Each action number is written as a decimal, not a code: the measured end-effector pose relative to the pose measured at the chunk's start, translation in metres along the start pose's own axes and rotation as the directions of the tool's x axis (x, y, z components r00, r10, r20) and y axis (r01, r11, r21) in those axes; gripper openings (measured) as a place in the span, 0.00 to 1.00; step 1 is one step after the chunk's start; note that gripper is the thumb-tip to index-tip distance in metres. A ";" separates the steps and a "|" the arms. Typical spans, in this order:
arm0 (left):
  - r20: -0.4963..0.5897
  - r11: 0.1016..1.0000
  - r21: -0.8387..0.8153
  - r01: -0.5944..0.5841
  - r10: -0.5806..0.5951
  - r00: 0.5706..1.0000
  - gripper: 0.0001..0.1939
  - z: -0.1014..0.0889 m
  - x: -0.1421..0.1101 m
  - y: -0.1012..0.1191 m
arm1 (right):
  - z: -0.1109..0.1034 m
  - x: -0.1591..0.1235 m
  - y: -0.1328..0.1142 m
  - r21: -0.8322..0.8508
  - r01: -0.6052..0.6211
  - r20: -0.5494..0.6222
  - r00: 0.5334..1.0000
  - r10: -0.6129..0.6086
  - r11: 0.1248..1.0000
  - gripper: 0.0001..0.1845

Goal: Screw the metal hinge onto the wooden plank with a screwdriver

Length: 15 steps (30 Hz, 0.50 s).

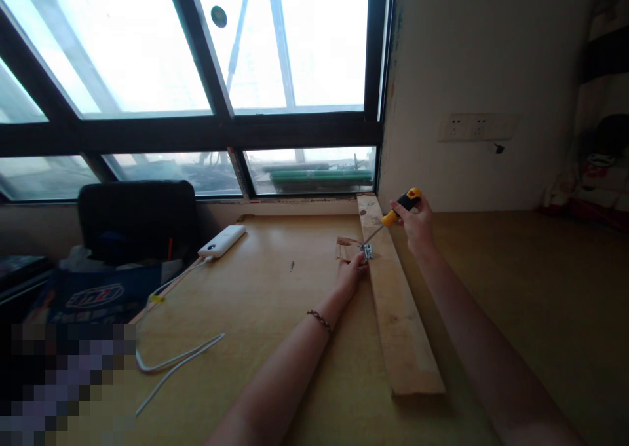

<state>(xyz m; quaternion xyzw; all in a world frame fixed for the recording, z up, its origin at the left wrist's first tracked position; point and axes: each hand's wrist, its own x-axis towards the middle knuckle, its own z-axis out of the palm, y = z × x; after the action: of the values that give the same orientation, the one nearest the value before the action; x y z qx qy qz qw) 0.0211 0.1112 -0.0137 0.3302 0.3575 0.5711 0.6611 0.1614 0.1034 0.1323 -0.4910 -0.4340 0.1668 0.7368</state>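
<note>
My right hand [417, 224] is closed around the yellow and black handle of a screwdriver [403, 205]. Its shaft slants down to the left, and the tip meets a small silver metal hinge [368, 251]. The hinge lies across a long wooden board [405, 321] and a short wooden block [345, 252] beside it. My left hand [351, 274], a braided bracelet on its wrist, pinches at the hinge's near edge, against the block. Whatever screw sits under the tip is too small to make out. A loose screw [291, 266] lies on the table to the left.
A white power bank [222, 241] with a white cable [181, 354] occupies the left side of the wooden table [255, 302]. Beyond that edge stand a dark chair [137, 213] and a blue bag [93, 295]. Window and wall bound the far side.
</note>
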 end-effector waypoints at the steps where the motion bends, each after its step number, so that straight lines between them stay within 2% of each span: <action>1: -0.001 1.000 0.001 -0.003 0.003 1.000 0.17 0.000 0.000 0.000 | -0.001 0.001 0.000 0.001 0.005 -0.004 1.000 -0.005 1.000 0.25; 4: 0.000 1.000 0.000 -0.022 0.022 1.000 0.18 0.000 0.000 -0.001 | -0.004 0.001 -0.005 0.085 -0.023 0.041 0.999 0.019 0.996 0.29; 7: 0.015 1.000 0.005 -0.024 0.024 1.000 0.18 0.000 0.000 -0.001 | -0.006 0.002 -0.014 0.130 -0.099 0.134 0.988 0.081 0.987 0.25; 10: 0.016 1.000 0.011 -0.024 0.024 1.000 0.17 0.000 -0.001 0.000 | -0.009 0.009 -0.018 0.030 -0.139 0.112 0.985 0.135 0.990 0.22; 12: 0.010 0.999 0.000 -0.035 0.035 0.999 0.17 0.002 -0.002 0.001 | -0.011 0.017 -0.017 -0.055 -0.120 0.058 0.991 0.123 0.991 0.23; 15: -0.001 0.999 -0.018 -0.035 0.035 0.999 0.17 0.004 -0.005 0.004 | -0.017 0.028 -0.013 -0.104 -0.086 0.068 0.993 0.094 0.991 0.27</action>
<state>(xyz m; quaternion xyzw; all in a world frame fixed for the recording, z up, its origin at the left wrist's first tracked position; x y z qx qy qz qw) 0.0218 0.1062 -0.0078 0.3302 0.3465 0.5860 0.6538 0.1886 0.1059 0.1540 -0.5402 -0.4457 0.1955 0.6866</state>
